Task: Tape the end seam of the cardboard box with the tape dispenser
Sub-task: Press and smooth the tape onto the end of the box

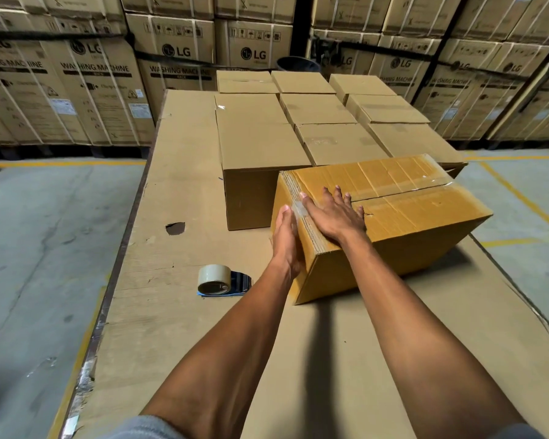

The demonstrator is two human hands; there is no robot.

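Observation:
A yellow-brown cardboard box lies on the cardboard-covered table, its top flaps closed and its centre seam running to the right. My right hand lies flat, fingers spread, on the box top at its near-left edge, over the seam. My left hand presses flat against the box's left end face, where a strip of clear tape shows at the edge. The tape dispenser, blue with a roll of brownish tape, rests on the table to the left of my left forearm, held by neither hand.
Several closed plain boxes stand in rows behind and left of the worked box. The table's surface has a torn hole near its left side. Stacked washing-machine cartons line the back. Concrete floor with yellow lines lies on both sides.

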